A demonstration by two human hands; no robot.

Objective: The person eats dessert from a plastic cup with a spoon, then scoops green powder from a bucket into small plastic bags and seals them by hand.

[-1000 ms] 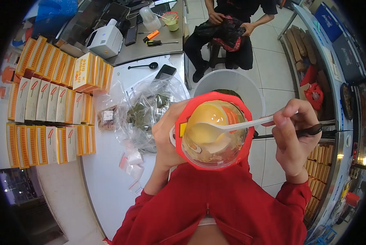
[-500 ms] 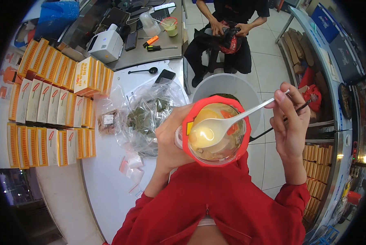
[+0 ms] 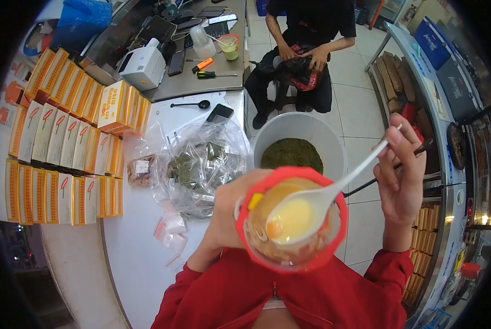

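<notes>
My left hand (image 3: pixel 231 211) is wrapped round a clear cup (image 3: pixel 292 266) with a red rim, held up close in front of my chest. Brownish liquid with pale and orange-red pieces shows inside it. Between the fingertips of my right hand (image 3: pixel 400 172) is the handle end of a white spoon (image 3: pixel 333 189). Its bowl is over the cup's mouth and carries pale yellow liquid with a small orange piece. How far the spoon stands above the cup's contents I cannot tell.
Stacked yellow-and-white boxes (image 3: pixel 64 126) line the left of the white table (image 3: pixel 141 257). Beside them lie a plastic bag of dark green stuff (image 3: pixel 201 164), a black spoon (image 3: pixel 190 104) and a phone (image 3: pixel 220 113). A tub (image 3: pixel 333 137) holds green material. Another person (image 3: pixel 305 55) sits beyond, handling a bag.
The cup has come lower and nearer to me, uncovering the tub behind. The spoon's handle now slants more steeply, and my right hand has shifted slightly right. The seated person's hands have moved.
</notes>
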